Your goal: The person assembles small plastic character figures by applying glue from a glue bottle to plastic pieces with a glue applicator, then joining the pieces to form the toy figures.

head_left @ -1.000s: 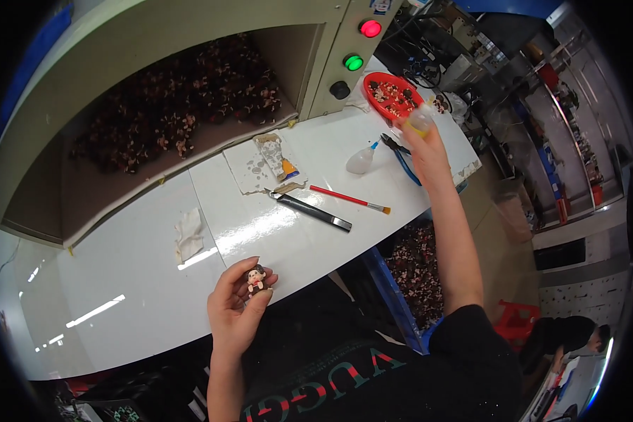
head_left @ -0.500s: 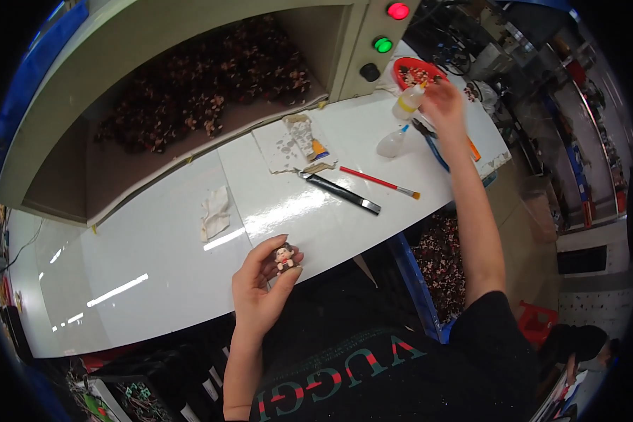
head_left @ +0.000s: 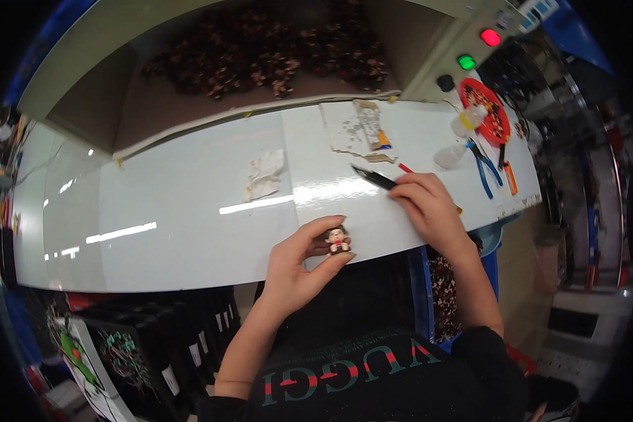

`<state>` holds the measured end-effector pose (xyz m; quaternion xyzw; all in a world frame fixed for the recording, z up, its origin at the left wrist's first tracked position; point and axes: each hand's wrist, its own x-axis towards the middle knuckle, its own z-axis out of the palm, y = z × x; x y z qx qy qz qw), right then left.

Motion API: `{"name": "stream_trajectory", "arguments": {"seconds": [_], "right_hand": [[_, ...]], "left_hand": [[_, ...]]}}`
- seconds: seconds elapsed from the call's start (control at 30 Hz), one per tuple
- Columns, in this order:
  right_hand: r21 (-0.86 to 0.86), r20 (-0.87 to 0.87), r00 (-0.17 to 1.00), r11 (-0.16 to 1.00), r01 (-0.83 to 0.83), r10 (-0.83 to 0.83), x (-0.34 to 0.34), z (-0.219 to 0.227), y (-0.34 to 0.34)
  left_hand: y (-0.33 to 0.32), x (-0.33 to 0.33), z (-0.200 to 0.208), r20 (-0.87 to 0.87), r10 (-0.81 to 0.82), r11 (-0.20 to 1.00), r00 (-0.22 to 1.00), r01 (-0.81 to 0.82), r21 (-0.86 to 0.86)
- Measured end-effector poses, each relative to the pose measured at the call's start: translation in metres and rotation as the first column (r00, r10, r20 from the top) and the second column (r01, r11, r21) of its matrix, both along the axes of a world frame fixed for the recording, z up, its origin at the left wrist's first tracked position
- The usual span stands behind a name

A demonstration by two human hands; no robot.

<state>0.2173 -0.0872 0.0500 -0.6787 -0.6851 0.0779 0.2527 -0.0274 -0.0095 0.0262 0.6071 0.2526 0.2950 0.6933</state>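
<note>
Pulled back from the red tray [head_left: 482, 112] at the far right of the surface [head_left: 190, 211] — right hand [head_left: 429, 207] now down just right of the figurine, over the near end of the black tool [head_left: 374, 178]. Left hand [head_left: 299, 264] shifted only a little, figurine [head_left: 338, 240] kept pinched.

Left grip: thumb below and fingers above, closed on the small dark-haired, red-bodied figurine, held up at the near edge of the surface. Right grip: fingers curled down over the black tool and the red stick beside it; cannot tell whether closed on the tool or merely resting on it.

Step in hand, by the look of it: fetching a tool for work on the figurine. Next move likely calls for a firm hold on the tool's handle, then a short carry left to the figurine — with the left hand steady and the piece turned to face the tip.

Beyond the figurine: crumpled cloth [head_left: 265, 174] up and left, torn card [head_left: 359, 130] straight up, blue pliers [head_left: 484, 167] and small plastic bottles [head_left: 469, 121] far up and right by the tray.
</note>
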Motion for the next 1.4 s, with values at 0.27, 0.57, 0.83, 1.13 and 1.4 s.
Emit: {"name": "stream_trajectory", "arguments": {"seconds": [0.27, 0.57, 0.83, 1.13, 1.4], "right_hand": [[0.075, -0.058, 0.961, 0.959, 0.275, -0.271, -0.027, 0.000, -0.005], [0.153, -0.164, 0.907, 0.919, -0.365, 0.387, -0.103, -0.002, 0.112], [-0.057, -0.175, 0.930, 0.940, -0.337, 0.323, -0.082, -0.008, 0.107], [-0.059, -0.218, 0.899, 0.914, -0.401, 0.380, -0.077, 0.023, 0.043], [-0.178, -0.171, 0.978, 0.973, -0.150, 0.120, -0.055, 0.020, 0.024]], "left_hand": [[0.014, -0.032, 0.002, 0.014, -0.063, 0.997, 0.998, 0.062, 0.051], [0.006, -0.036, 0.000, 0.030, -0.061, 0.995, 0.998, 0.058, 0.075], [0.009, -0.029, -0.012, 0.045, -0.041, 0.996, 0.998, 0.037, 0.077], [0.018, -0.030, -0.025, -0.036, -0.035, 0.990, 0.999, 0.039, 0.134], [0.015, -0.026, -0.016, 0.034, -0.047, 0.999, 0.998, 0.047, 0.009]]}}
